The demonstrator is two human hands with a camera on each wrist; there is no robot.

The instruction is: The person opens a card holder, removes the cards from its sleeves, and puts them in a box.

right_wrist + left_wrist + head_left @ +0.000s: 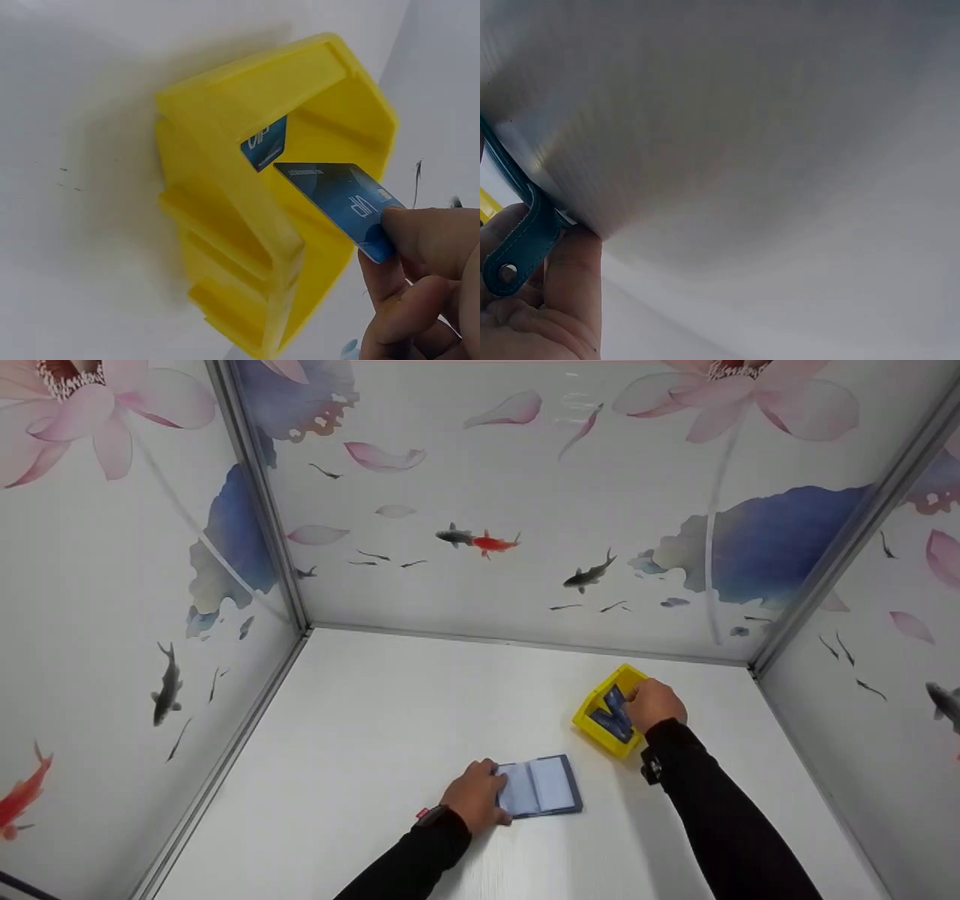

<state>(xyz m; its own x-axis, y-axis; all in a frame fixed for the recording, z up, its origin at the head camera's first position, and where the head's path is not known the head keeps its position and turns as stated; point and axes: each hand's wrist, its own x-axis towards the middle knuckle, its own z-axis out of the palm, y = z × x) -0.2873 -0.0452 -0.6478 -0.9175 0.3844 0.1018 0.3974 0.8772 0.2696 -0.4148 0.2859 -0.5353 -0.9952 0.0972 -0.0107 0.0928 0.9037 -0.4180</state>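
A blue card (pixel 341 201) is pinched at one corner by the right hand (pixel 420 289), over the yellow bin (pixel 247 247) (more cards inside). Judged light, stiff, slick; best gripped by edges. The open card holder (pixel 541 786) is pressed flat by the left hand (pixel 474 796).

- White table (pixel 375 720): broad bare stretch across the left half and along the far edge; open passage there.
- Three printed walls (pixel 525 510) close the left, far and right edges; entry only from the near edge.
- Yellow bin (pixel 600 733) near the far right corner, a narrow strip between it and the right wall.
- Right hand (pixel 655 703) over the bin's mouth, pinching a blue card (pixel 341 196); that opening is blocked from above.
- Card holder (pixel 541 786) lies open near the middle of the near edge; left hand (pixel 474 795) rests on its left end.
- Bare gap between holder and bin, passable.
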